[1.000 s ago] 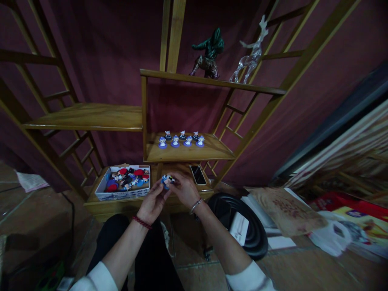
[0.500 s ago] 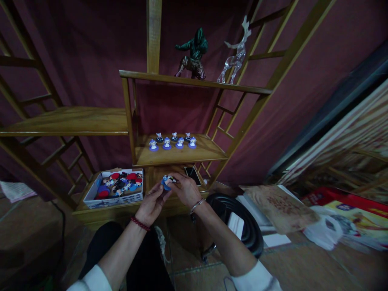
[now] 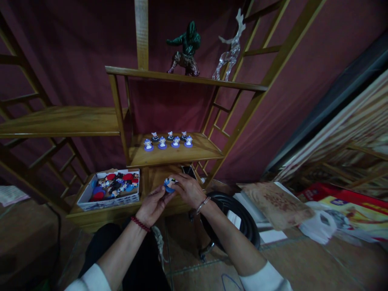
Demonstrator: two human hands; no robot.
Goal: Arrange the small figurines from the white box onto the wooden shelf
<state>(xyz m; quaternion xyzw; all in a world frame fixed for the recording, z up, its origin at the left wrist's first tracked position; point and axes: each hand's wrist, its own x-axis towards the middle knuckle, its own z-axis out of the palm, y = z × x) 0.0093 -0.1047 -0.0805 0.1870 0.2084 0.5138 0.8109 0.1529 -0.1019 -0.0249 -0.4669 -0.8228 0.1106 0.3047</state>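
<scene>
Both hands meet in front of the low shelf around a small figurine (image 3: 170,185) with a blue base. My left hand (image 3: 153,207) pinches its base from the left. My right hand (image 3: 190,190) has its fingers closed on the figurine's upper right side, covering part of it. Beyond the hands, a front row of purple-and-white figurines (image 3: 162,143) stands upright on the middle shelf (image 3: 203,152), with three dark-based figurines (image 3: 170,136) behind. Left of my hands, an open cardboard box (image 3: 109,202) holds many jumbled small figures and red, blue and purple discs.
A phone-like dark slab (image 3: 189,171) lies on the low shelf. A green-topped crouching statue (image 3: 188,50) and a clear deer figure (image 3: 230,52) stand on the upper shelf. At right on the floor are a round black stool (image 3: 253,230), boards (image 3: 273,202) and a plastic bag (image 3: 318,226).
The view has shifted slightly, so the shelves sit further left. Both hands still hold the figurine, which appears slightly turned between the fingers.
</scene>
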